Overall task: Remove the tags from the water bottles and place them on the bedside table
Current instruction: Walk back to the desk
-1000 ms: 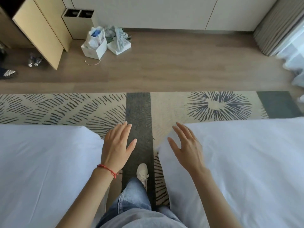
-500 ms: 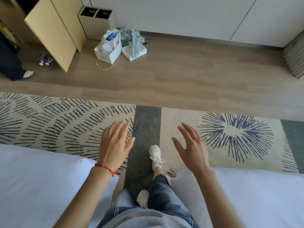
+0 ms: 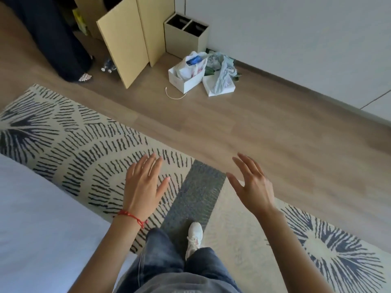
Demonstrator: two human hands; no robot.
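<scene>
Red string bracelet, blue jeans, white sneaker.

Bed left; open rug ahead

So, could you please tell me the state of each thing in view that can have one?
left hand: open, empty
right hand: open, empty
cabinet door: swung open
water bottles: lying on the floor behind the door
white box: open, bag inside
divided bin: upright, open top
</scene>
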